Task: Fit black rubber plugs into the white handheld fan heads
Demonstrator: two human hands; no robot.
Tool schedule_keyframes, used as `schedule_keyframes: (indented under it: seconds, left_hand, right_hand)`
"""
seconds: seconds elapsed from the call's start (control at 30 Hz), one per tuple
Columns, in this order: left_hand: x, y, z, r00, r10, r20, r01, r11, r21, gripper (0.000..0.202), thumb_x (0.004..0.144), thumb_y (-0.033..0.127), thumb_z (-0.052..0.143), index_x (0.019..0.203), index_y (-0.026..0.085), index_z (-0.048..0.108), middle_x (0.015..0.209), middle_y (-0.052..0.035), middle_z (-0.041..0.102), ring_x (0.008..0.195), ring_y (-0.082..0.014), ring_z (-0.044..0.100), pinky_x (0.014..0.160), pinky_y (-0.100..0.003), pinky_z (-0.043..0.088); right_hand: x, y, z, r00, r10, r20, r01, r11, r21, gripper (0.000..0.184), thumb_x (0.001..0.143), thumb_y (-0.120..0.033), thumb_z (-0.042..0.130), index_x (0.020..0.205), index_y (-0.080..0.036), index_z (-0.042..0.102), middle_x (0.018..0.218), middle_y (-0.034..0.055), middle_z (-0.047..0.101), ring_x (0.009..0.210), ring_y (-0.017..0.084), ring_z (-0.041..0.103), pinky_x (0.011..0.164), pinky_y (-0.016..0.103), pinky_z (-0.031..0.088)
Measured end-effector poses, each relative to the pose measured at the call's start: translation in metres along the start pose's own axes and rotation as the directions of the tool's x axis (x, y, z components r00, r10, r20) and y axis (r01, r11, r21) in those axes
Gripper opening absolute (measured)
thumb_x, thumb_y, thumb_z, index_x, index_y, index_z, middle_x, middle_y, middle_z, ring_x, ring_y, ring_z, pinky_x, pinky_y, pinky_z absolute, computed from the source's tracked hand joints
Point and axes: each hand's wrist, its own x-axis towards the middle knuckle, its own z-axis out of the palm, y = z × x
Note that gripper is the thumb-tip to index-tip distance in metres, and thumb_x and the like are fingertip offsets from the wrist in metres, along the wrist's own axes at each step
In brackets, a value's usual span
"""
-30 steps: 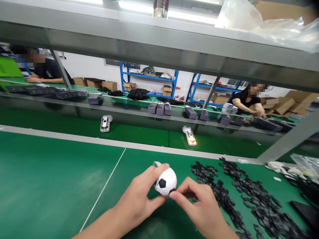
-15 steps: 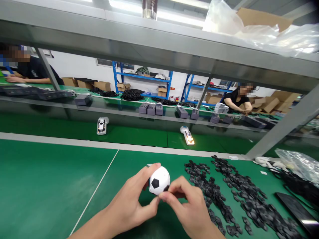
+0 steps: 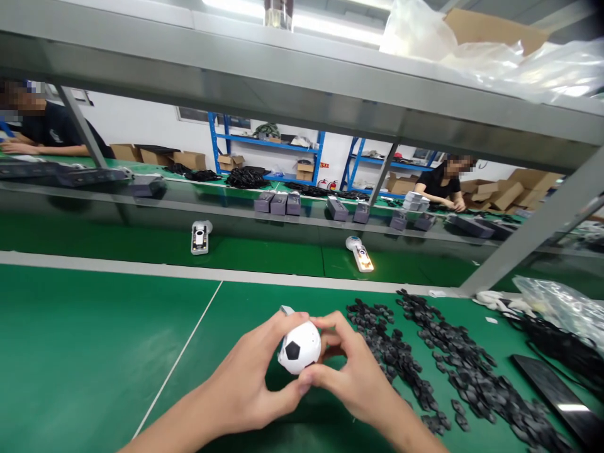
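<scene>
A small white ball with black pentagon patches, like a miniature soccer ball [image 3: 306, 340], is held just above the green bench. My left hand [image 3: 257, 365] is closed round its left side, thumb below and fingers over the top. My right hand [image 3: 346, 368] grips its right side, with the thumb at the lower edge and the forefinger at the top. A grey-white piece sticks out at the ball's upper left; its full shape is hidden by my left fingers. Small black plastic parts [image 3: 401, 358] lie in heaps just right of my right hand.
Beyond the bench edge, a conveyor belt [image 3: 264, 251] carries two white devices [image 3: 199, 238], one lit. A slanted metal post [image 3: 533, 220] rises at right. Near it lie a black phone-like slab [image 3: 557, 396], black cables [image 3: 561, 340] and clear plastic. Two co-workers sit across the line.
My right hand has spread from a pinch at the ball's lower right to a grip over its right side. The two devices on the belt have shifted slightly right.
</scene>
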Motion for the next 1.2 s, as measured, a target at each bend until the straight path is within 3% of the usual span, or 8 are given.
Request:
schedule_keyframes:
  seconds: [0.1,0.17,0.27,0.4,0.53,0.7,1.03,1.2]
  left_hand:
    - [0.000,-0.003,0.003,0.995,-0.076,-0.060,0.078,0.997,0.024,0.064,0.080,0.028,0.077,0.135,0.034,0.044,0.121,-0.0039,0.069,0.095,-0.0239,0.070,0.083,-0.032,0.055]
    - [-0.001,-0.003,0.001,0.986,-0.163,-0.041,0.164,0.986,0.028,0.066,0.077,0.029,0.078,0.134,0.033,0.045,0.111,-0.0026,0.072,0.084,-0.0227,0.071,0.076,-0.031,0.055]
    - [-0.001,0.001,-0.005,0.939,-0.344,0.015,0.344,0.939,-0.013,0.069,0.077,0.034,0.075,0.139,0.033,0.046,0.084,0.0025,0.072,0.059,-0.0178,0.062,0.061,-0.028,0.050]
    - [0.001,0.004,-0.010,0.890,-0.452,-0.058,0.437,0.882,-0.176,0.059,0.081,0.038,0.072,0.134,0.031,0.047,0.089,0.0013,0.069,0.064,-0.0166,0.058,0.062,-0.026,0.048]
    - [0.005,-0.008,-0.006,0.892,-0.450,0.036,0.443,0.856,-0.266,0.056,0.086,0.036,0.068,0.135,0.030,0.041,0.102,-0.0010,0.065,0.081,-0.0188,0.060,0.071,-0.026,0.046]
    - [0.006,-0.027,0.003,0.852,-0.493,0.177,0.523,0.779,-0.346,0.055,0.089,0.029,0.063,0.133,0.029,0.031,0.097,0.0019,0.055,0.073,-0.0146,0.050,0.069,-0.026,0.043]
    - [0.004,-0.029,0.006,0.847,-0.499,0.182,0.531,0.784,-0.322,0.056,0.090,0.030,0.064,0.134,0.030,0.029,0.104,-0.0002,0.057,0.076,-0.0157,0.052,0.072,-0.028,0.043]
    - [0.003,-0.036,0.011,0.861,-0.480,0.165,0.502,0.754,-0.425,0.049,0.096,0.036,0.060,0.133,0.031,0.029,0.104,-0.0001,0.057,0.078,-0.0160,0.060,0.076,-0.033,0.051]
  right_hand:
    - [0.006,-0.001,-0.019,0.994,-0.052,0.100,0.059,0.996,-0.070,0.041,0.100,-0.052,0.060,0.132,-0.028,0.063,0.095,0.0013,0.077,0.089,0.020,0.072,0.085,0.032,0.055]
    - [0.011,0.005,-0.046,0.999,-0.036,0.022,0.040,0.979,-0.199,0.043,0.107,-0.051,0.041,0.124,-0.025,0.071,0.099,0.0041,0.078,0.092,0.021,0.072,0.087,0.032,0.054]
    - [0.020,0.025,-0.090,0.972,0.003,-0.237,-0.122,0.862,-0.492,0.037,0.103,-0.048,0.049,0.112,-0.023,0.075,0.096,0.0059,0.078,0.089,0.024,0.071,0.084,0.033,0.054]
    - [0.022,0.045,-0.120,0.971,0.147,-0.190,-0.235,0.736,-0.635,0.027,0.097,-0.038,0.058,0.105,-0.022,0.079,0.112,0.0087,0.076,0.101,0.027,0.069,0.091,0.036,0.051]
    - [0.014,0.039,-0.115,0.972,0.234,0.003,-0.182,0.767,-0.615,0.021,0.095,-0.033,0.059,0.100,-0.024,0.078,0.107,0.0054,0.075,0.094,0.023,0.068,0.083,0.032,0.051]
    - [0.006,0.028,-0.103,0.920,0.363,0.150,-0.232,0.809,-0.540,0.015,0.091,-0.031,0.063,0.094,-0.024,0.076,0.080,0.0007,0.071,0.072,0.019,0.062,0.061,0.025,0.044]
    - [0.000,0.024,-0.094,0.915,0.368,0.167,-0.170,0.725,-0.668,0.012,0.093,-0.027,0.059,0.089,-0.024,0.070,0.087,0.0023,0.066,0.075,0.018,0.058,0.061,0.025,0.041]
    - [0.000,0.019,-0.093,0.929,0.340,0.148,-0.181,0.765,-0.618,0.013,0.102,-0.034,0.049,0.100,-0.026,0.059,0.090,0.0014,0.067,0.074,0.018,0.057,0.063,0.027,0.043]
